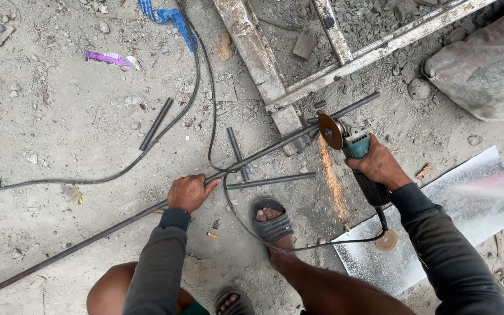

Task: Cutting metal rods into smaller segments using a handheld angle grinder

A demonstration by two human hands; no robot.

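Left hand (189, 192) around rod (88, 238) — right hand (378, 165) seemingly gripping grinder (354, 146)

Dusty gravel ground (59, 146), long steel rod (88, 236), short cut rods (156, 123), metal frame (298, 87), shiny sheet (473, 198)

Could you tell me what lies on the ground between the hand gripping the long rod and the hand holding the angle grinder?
In the head view, between the left hand and the right hand lie a short cut rod piece, the looping black cable, a sandalled foot and falling sparks.
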